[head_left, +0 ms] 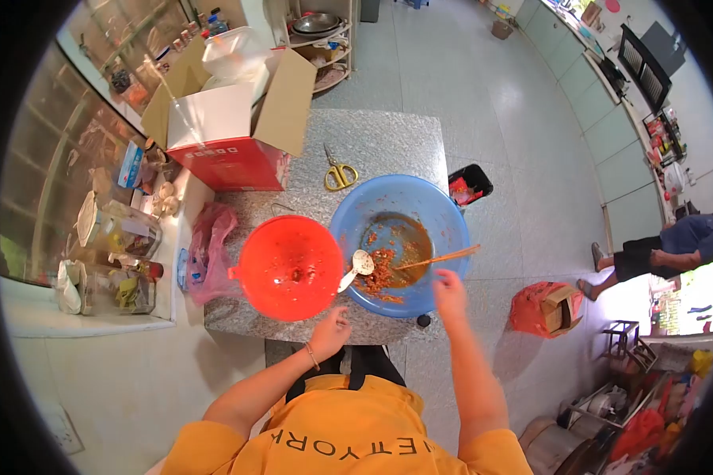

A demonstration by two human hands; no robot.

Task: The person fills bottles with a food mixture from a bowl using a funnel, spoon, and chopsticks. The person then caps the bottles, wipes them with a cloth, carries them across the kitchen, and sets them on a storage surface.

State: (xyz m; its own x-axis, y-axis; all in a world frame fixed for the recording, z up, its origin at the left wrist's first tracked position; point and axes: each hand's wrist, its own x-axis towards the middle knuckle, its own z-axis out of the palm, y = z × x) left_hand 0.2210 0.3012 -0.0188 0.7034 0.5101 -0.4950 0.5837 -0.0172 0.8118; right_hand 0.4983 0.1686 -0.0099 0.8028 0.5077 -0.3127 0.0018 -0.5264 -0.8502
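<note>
A blue basin [449, 207] stands on the stone-topped table, holding reddish chopped food [382, 273] and brownish liquid. A white spoon [362, 264] rests at its left side, the handle reaching over the rim. Wooden chopsticks [444, 256] lean across its right side. Left of it is a red plastic basin [281, 257] with dark red residue at the bottom. My left hand [331, 331] is just below the red basin and the spoon handle, its fingers loosely bent and holding nothing visible. My right hand [450, 294] is over the blue basin's right rim, its fingers apart and slightly blurred.
Gold-handled scissors [340, 176] and an open red-and-white cardboard box [234, 162] are on the table [372, 138]. A pink plastic bag [210, 253] lies left of the red basin. A small black bin [474, 182] stands beyond the right edge. Another person [673, 245] is at far right.
</note>
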